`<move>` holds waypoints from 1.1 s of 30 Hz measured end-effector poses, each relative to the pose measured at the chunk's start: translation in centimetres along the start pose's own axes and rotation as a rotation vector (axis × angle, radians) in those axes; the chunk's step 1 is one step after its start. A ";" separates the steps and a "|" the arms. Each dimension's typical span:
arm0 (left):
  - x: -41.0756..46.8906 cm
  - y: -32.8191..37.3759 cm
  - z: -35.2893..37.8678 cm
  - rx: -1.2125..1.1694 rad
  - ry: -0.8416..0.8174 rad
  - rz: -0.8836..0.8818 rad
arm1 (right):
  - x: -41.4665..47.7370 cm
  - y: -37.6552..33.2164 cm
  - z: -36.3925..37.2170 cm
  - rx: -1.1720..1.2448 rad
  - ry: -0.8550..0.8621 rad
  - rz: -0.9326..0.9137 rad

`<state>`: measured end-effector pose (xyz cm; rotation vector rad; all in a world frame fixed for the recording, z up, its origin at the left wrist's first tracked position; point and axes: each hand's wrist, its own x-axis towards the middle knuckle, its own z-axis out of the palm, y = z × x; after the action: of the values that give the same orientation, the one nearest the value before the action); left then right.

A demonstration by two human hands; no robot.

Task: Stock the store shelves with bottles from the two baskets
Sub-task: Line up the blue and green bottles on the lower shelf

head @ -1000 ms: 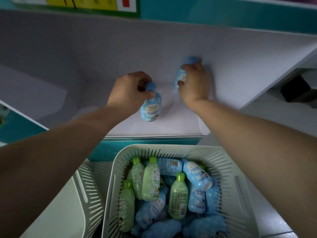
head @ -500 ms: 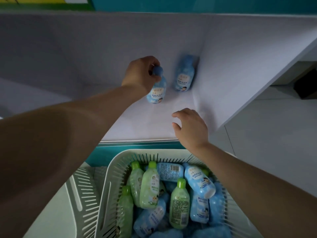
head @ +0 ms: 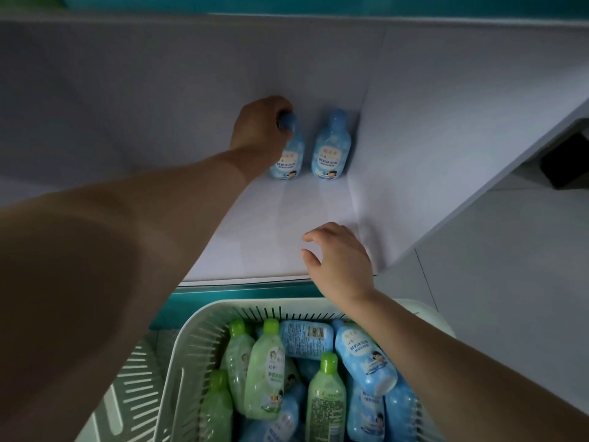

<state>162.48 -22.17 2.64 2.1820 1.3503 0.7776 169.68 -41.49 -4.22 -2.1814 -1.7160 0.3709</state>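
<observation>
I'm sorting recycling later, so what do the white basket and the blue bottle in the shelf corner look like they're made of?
Basket: moulded plastic, matte white, judging by its slotted walls and rounded rim. Blue bottle: probably plastic, with a slight sheen, a printed label and matching cap; dim light leaves it open.

**Label readout: nothing fully legible**

Left shelf bottle (head: 288, 159) and right shelf bottle (head: 331, 148) are showing Chinese front labels, with characters too small to read reliably. Lying blue bottle (head: 306, 338) in the basket (head: 191, 346) is showing a barcode with blurred digits. Green bottle (head: 326, 403) is showing dense back print, unreadable.
</observation>
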 end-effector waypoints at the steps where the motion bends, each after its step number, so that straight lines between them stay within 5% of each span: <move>1: 0.1 0.0 0.0 0.000 0.001 0.002 | 0.0 0.0 0.1 0.003 -0.001 -0.002; 16: 0.1 -0.5 0.7 0.084 -0.030 0.014 | -0.1 -0.1 0.4 0.040 0.035 -0.026; 23: -6.1 0.3 -1.9 0.101 -0.066 0.081 | -2.4 -0.3 -0.6 -0.040 0.158 -0.175; 33: -20.7 -0.4 -3.0 0.168 -0.380 0.305 | -10.3 1.9 -1.2 -0.018 0.168 -0.108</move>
<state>152.76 -40.51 0.01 2.5434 0.9352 0.3291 169.46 -51.99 -3.96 -2.0572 -1.7401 0.1406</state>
